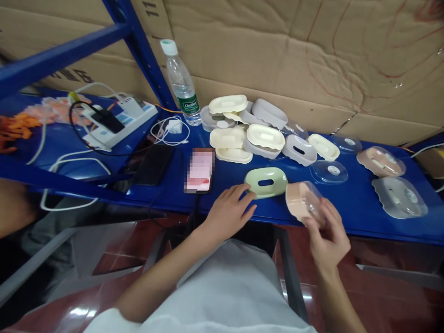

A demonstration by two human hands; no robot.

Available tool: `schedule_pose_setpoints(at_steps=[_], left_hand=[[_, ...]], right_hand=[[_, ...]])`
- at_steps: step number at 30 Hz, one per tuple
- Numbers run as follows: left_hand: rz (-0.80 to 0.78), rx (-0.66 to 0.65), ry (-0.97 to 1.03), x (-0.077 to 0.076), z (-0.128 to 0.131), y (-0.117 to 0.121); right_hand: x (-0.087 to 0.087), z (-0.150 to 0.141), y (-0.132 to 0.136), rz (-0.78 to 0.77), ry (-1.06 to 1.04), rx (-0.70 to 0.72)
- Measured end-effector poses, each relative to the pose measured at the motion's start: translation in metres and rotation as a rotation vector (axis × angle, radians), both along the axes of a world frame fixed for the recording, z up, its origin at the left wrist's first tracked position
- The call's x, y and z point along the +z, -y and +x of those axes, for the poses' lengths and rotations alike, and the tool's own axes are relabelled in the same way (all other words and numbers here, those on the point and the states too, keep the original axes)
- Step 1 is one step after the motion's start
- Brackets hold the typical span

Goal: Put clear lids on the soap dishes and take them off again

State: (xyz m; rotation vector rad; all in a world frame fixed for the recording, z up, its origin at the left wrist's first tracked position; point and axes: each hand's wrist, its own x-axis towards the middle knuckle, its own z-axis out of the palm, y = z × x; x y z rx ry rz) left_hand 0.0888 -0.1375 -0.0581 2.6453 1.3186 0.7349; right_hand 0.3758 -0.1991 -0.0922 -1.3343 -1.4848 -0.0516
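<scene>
My right hand (328, 233) grips a pink soap dish with a clear lid (301, 200), held tilted just above the front edge of the blue shelf (347, 203). My left hand (231, 210) lies open on the shelf, its fingertips touching the near rim of a green soap dish (266, 182) with an oval slot. Behind them lies a heap of cream and grey soap dish parts (263, 134).
A phone (199, 170) lies left of the green dish, a dark phone (152, 164) further left. A water bottle (182, 85), a power strip with cables (118, 121), clear lids (328, 171) and two lidded dishes (398, 196) also rest on the shelf. Cardboard lines the back.
</scene>
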Motion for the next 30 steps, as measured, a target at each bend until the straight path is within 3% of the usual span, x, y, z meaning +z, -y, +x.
schedule_pose_setpoints(at_steps=[5,9,13,16,19,24,27,30], left_hand=[[0.01,-0.072,-0.06,-0.006,0.033,-0.007],[-0.169,-0.189,0.076,-0.004,0.051,-0.016],[-0.455,-0.292,0.44,-0.001,0.04,-0.016],[-0.628,-0.266,0.698,-0.001,0.019,-0.002],[-0.754,-0.201,0.82,-0.003,0.003,0.015],[-0.747,0.002,0.959,-0.012,-0.007,0.029],[-0.762,0.0,0.991,-0.017,-0.012,0.027],[-0.759,-0.02,0.956,-0.019,-0.018,0.023]], right_hand=[[0.012,-0.002,-0.001,-0.057,-0.47,-0.228],[0.009,-0.011,0.0,-0.021,-0.485,-0.27],[0.007,-0.031,-0.001,0.003,-0.248,-0.04],[0.012,-0.047,-0.01,-0.02,-0.087,0.234],[0.02,-0.059,-0.022,-0.04,0.0,0.44],[0.032,-0.078,-0.037,-0.132,0.016,0.527],[0.038,-0.08,-0.041,-0.3,-0.011,0.525],[0.043,-0.072,-0.045,-0.439,0.051,0.614]])
